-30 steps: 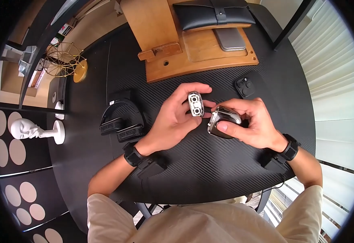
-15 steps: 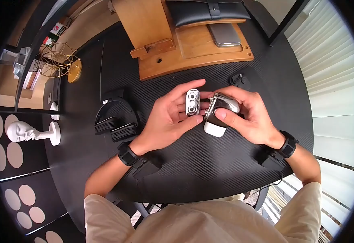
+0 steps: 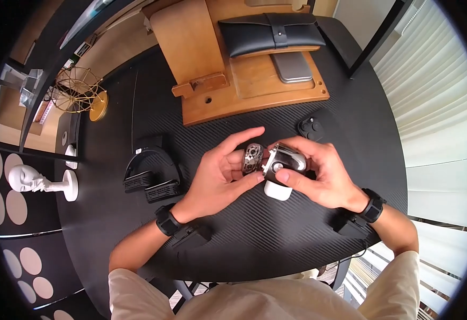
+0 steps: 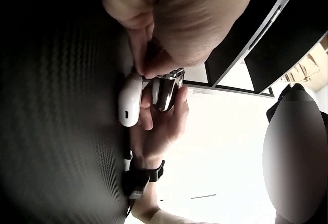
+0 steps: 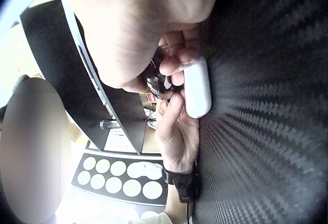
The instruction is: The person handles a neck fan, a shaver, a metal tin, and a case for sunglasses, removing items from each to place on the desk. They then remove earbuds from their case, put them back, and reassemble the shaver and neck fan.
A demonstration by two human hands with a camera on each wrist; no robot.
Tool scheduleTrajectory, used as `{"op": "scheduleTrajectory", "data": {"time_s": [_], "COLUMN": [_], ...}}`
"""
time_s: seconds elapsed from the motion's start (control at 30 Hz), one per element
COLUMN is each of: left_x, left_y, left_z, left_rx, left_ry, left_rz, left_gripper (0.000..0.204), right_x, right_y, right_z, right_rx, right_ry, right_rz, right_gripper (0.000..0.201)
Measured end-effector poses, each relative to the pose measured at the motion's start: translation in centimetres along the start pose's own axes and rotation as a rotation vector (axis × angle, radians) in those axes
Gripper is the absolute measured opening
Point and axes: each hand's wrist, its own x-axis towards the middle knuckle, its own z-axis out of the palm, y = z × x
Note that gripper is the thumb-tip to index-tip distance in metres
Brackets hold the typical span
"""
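Observation:
In the head view my left hand point(image 3: 212, 178) holds a small clear oval piece point(image 3: 252, 159) with round openings, its index finger stretched out above. My right hand point(image 3: 327, 173) grips a glossy dark case point(image 3: 287, 160) with a shiny edge, the thumb on its front, close beside the oval piece. Below the dark case shows a white rounded case point(image 3: 278, 190). The left wrist view has the white case point(image 4: 130, 101) near the mat, with a small port in its end. Right-hand fingers touch the white case point(image 5: 197, 91) in the right wrist view; whether they hold it I cannot tell.
Behind the hands stands a wooden organizer point(image 3: 199, 109) bearing a black pouch point(image 3: 255, 34) and a grey tin point(image 3: 292, 68). A black round-lobed object point(image 3: 312, 127) lies beyond the right hand, a black curved device point(image 3: 151, 173) left of the left hand. A white head figure point(image 3: 28, 178) is far left.
The white case has come into sight beneath the dark case. The oval piece has tilted and looks darker, and the dark case has turned slightly. The head view has shifted a little.

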Motion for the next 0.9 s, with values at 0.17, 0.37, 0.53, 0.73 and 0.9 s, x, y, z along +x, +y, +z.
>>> {"op": "scheduleTrajectory", "data": {"time_s": [0.17,0.37,0.53,0.73,0.9], "left_x": [-0.1,-0.1,-0.3,-0.3,-0.3], "left_y": [-0.4,0.2,-0.3,-0.2,-0.3], "left_z": [-0.7,-0.6,-0.5,-0.7,-0.6], "left_rx": [-0.024,-0.073,-0.083,-0.055,-0.057], "left_ry": [-0.042,0.002,0.082,0.037,0.036], "left_rz": [0.035,-0.063,-0.076,-0.058,-0.046], "left_gripper": [0.06,0.043,0.025,0.022,0.022], "right_x": [0.0,0.0,0.0,0.0,-0.1], "right_y": [-0.1,0.0,-0.3,-0.2,-0.2], "right_z": [0.0,0.0,0.0,0.2,0.3], "right_rx": [-0.006,-0.032,-0.023,-0.015,-0.001], "right_ry": [-0.007,-0.01,-0.004,0.0,0.007], "right_rz": [0.007,-0.01,-0.019,-0.02,-0.019], "right_gripper": [0.037,0.037,0.037,0.037,0.037]}}
